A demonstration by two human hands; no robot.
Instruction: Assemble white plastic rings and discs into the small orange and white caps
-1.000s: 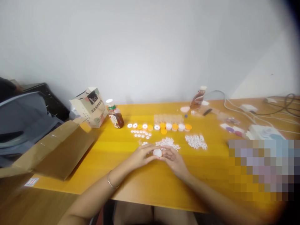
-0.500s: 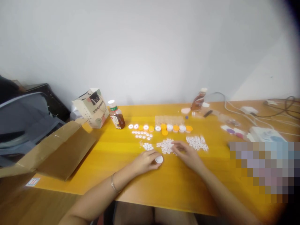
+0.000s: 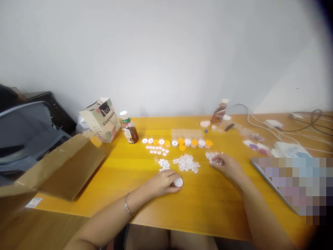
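My left hand [image 3: 163, 182] rests on the yellow table [image 3: 197, 201] with its fingers closed round a small white cap [image 3: 178, 182]. My right hand [image 3: 227, 166] lies further right, fingertips curled onto the right pile of small white pieces [image 3: 212, 156]; what they pinch is too small to see. A middle pile of white pieces [image 3: 186, 163] and a smaller pile [image 3: 163, 163] lie between my hands. Behind them runs a row of white and orange caps [image 3: 191, 142], with small white rings [image 3: 157, 150] to its left.
A brown drink bottle [image 3: 128, 129] and a paper bag [image 3: 100, 119] stand at back left beside an open cardboard box [image 3: 62, 166]. Another bottle [image 3: 219, 111], cables [image 3: 262, 123] and a white device [image 3: 292, 150] occupy the back right. A blurred patch covers the right front.
My hands, joined round the white cap a second ago, have parted. The left kept the cap and sank toward me; the right slid rightward past the middle pile onto the right pile.
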